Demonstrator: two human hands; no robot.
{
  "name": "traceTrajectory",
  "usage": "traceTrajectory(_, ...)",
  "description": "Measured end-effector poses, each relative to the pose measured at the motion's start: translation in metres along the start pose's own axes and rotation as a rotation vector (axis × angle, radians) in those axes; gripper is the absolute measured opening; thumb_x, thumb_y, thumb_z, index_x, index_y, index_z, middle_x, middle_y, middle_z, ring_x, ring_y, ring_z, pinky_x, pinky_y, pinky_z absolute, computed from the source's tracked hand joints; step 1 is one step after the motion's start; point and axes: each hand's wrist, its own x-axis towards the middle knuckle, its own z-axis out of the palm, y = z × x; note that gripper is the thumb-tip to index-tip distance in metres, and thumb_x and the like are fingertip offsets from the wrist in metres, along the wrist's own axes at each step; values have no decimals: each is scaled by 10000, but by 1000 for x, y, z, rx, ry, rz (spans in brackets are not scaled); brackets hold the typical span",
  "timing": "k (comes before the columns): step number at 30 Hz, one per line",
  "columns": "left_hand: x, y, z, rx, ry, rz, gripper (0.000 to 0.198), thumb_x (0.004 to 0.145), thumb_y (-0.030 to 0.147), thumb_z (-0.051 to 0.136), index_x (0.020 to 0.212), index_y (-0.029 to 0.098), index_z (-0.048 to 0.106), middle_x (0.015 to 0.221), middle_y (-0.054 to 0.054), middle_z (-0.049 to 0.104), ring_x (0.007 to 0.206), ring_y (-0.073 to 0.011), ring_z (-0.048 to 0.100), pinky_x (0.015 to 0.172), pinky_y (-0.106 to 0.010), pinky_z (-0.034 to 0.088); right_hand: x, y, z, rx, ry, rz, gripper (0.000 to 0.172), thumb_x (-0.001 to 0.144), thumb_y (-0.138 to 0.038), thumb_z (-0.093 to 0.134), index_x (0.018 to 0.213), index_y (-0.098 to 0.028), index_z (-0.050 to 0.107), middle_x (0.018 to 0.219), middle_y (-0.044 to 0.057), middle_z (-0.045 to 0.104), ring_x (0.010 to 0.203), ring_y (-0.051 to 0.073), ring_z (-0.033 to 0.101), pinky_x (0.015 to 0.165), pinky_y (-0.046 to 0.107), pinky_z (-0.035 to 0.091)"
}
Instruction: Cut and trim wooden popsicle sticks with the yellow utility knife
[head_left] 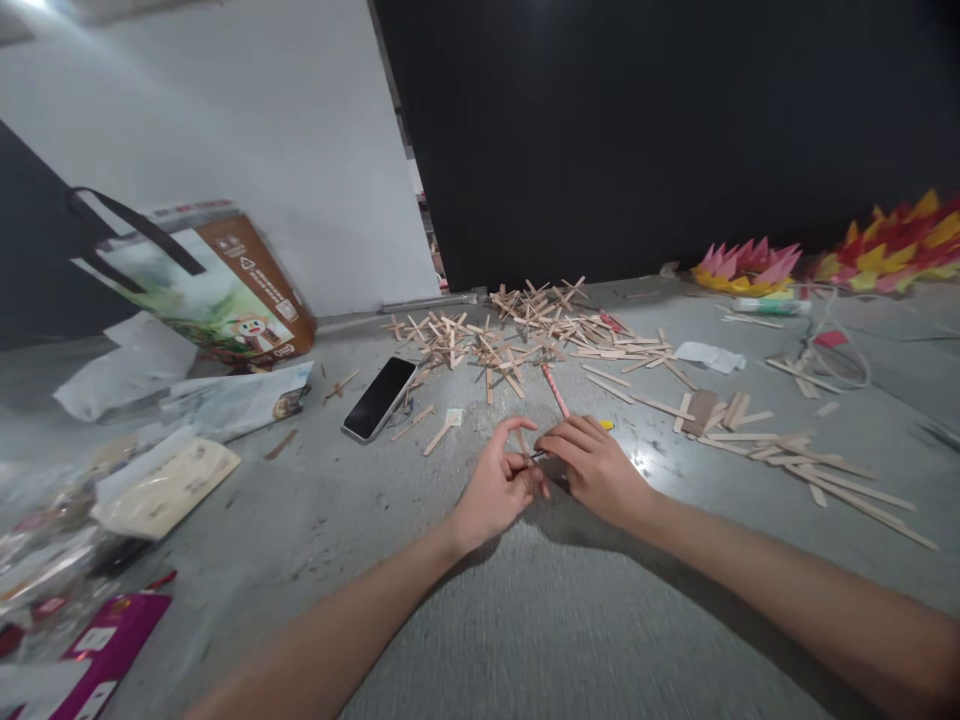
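Note:
My left hand (504,482) is closed, with its fingers curled round a small wooden craft stick (522,442) that is partly hidden by the fingers. Against it, my right hand (596,468) pinches a thin dark thing (537,455), too small to name. Both hands meet low over the grey table. Just beyond the right hand, a pink-and-white striped stick (555,390) slants away; its near end is hidden behind the knuckles. A small yellow piece (606,425) shows beside that hand.
Crossed craft sticks (450,340) lie heaped at the back, with loose sticks (817,465) to the right. A phone (381,398) lies left of them. Farther left are a printed bag (225,280) and plastic packets (169,485). Petalled paper pieces (746,268) stand back right.

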Motion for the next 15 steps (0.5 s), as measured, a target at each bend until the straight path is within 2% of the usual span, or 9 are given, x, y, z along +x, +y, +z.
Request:
traceTrajectory(3,-2,1,-1,13,-3,23,782,909,458,751,1516,196,334,672,29,691,387,-47,378,437,-178,305,0,1,-1,10,58,45,395,907,55,440,1152,-199,617,1019,90,683,975,271,543,829,404,436)
traceTrajectory(7,-3,0,-3,18,2,53,1000,926,469,754,1662,255,110,761,8,734,394,-58,447,442,-183,357,0,2,-2,6,54,46,386,887,53,463,1135,-194,627,1002,93,688,973,277,548,816,405,434)
traceTrajectory(9,-3,-1,-3,14,10,54,1054,916,482,767,1674,260,69,771,6,738,399,-62,467,445,-184,370,0,2,-2,6,52,36,383,881,49,471,1132,-193,628,1007,94,693,971,277,551,813,405,433)
traceTrajectory(12,-3,-1,-3,20,31,40,1041,890,513,787,1654,213,147,750,3,733,396,-63,466,446,-186,371,0,2,-2,10,62,26,386,870,48,471,1121,-198,630,1001,90,695,960,272,552,813,404,434)
traceTrajectory(15,-3,1,-3,38,44,20,941,874,531,794,1582,170,292,726,1,725,390,-58,444,439,-187,354,0,2,-2,4,59,26,406,850,59,465,1107,-207,633,1001,84,697,964,272,554,813,400,437)
